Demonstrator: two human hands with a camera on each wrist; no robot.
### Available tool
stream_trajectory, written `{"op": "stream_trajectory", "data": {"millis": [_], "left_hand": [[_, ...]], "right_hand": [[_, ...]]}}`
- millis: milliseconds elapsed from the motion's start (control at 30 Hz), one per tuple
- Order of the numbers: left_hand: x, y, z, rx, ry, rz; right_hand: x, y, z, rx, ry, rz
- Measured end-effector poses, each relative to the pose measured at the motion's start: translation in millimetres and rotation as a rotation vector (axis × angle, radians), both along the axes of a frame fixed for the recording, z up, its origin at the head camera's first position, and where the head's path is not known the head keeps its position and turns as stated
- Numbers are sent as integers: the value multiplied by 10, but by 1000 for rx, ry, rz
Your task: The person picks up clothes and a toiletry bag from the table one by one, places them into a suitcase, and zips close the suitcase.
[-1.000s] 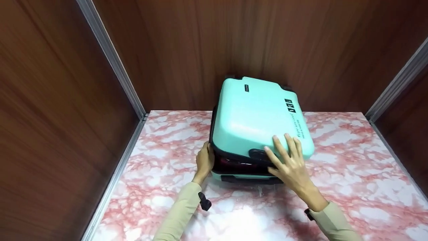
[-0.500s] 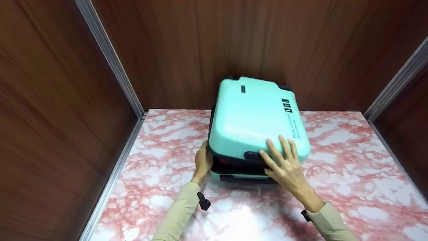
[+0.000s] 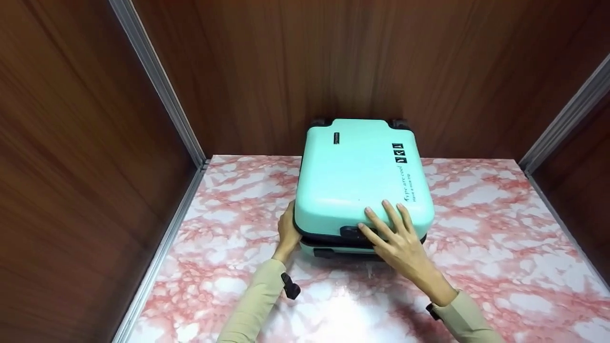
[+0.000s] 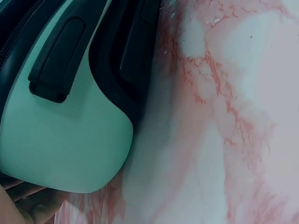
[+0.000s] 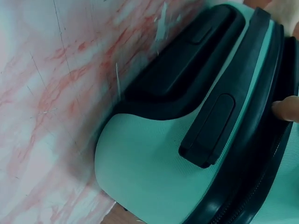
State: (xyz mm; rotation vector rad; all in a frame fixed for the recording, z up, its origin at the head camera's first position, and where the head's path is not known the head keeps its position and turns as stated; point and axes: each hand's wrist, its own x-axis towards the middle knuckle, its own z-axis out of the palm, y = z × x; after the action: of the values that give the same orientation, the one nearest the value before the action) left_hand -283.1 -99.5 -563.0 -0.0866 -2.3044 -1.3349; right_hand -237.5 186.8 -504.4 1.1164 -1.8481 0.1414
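Observation:
A mint-green hard-shell suitcase (image 3: 357, 176) lies flat in the head view, with black lettering and small pictures on its lid. A narrow dark gap runs along the near edge between lid and lower shell (image 5: 140, 158). My right hand (image 3: 400, 245) spreads its fingers over the lid's near right corner; its thumb (image 5: 286, 108) sits at the black zipper edge beneath, holding the lid. My left hand (image 3: 287, 231) rests against the suitcase's left side, its fingers (image 4: 42, 203) along the lower shell and partly hidden. A black handle (image 5: 208, 130) crosses the near side of the lower shell.
The suitcase stands on a red-and-white marbled tabletop (image 3: 228, 238), its wheels (image 3: 399, 124) close to the brown wood-grain back panel (image 3: 267, 85). Similar panels with metal edge strips (image 3: 162, 90) enclose the left and right sides.
The lid has come down at its near edge and swung slightly left into line with the lower shell, narrowing the gap. My right hand moved down and left with it; the left stayed.

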Motion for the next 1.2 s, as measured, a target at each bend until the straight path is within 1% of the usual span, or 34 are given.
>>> {"op": "stream_trajectory", "data": {"millis": [100,167,267,333,433,533,600,667,800,833,867,933,1000,1033,1067,1100,1200], "left_hand": [[-4,-7,-12,19,13,16],[5,-2,-12,48,17,32],[15,23,-8,106,3,67],[20,40,6,152,-27,89],[19,56,19,226,-105,119],[7,50,15,322,-186,130],[-2,37,5,378,-220,133],[-8,24,-3,407,-237,125],[-2,-2,-8,419,-255,107],[0,-4,-9,443,-259,95],[34,-9,43,479,-270,72],[33,-20,45,551,-274,32],[26,-31,43,585,-279,-6],[22,-37,45,580,-285,-16],[21,-44,49,556,-290,-22],[-13,-48,0,519,-287,-19],[-9,-56,7,414,-288,-12]], "right_hand": [[-13,-5,3,3,-24,6],[-21,-9,1,4,-27,10],[-28,-13,-7,-1,-21,12],[-29,-13,-13,-6,-16,9],[-28,-8,-21,-10,-14,6],[-25,-1,-25,-7,-17,12],[-22,6,-27,-8,-22,23],[-20,12,-28,-11,-23,30],[-17,18,-30,-13,-21,36],[-15,19,-30,-11,-25,37],[-15,20,-31,-9,-25,38],[-14,22,-32,-6,-20,36],[-12,27,-27,-6,-14,36],[-10,28,-22,-5,-10,33],[-9,29,-16,-6,-6,31],[-5,31,-9,-4,-5,28],[15,43,21,14,-31,17]]}}
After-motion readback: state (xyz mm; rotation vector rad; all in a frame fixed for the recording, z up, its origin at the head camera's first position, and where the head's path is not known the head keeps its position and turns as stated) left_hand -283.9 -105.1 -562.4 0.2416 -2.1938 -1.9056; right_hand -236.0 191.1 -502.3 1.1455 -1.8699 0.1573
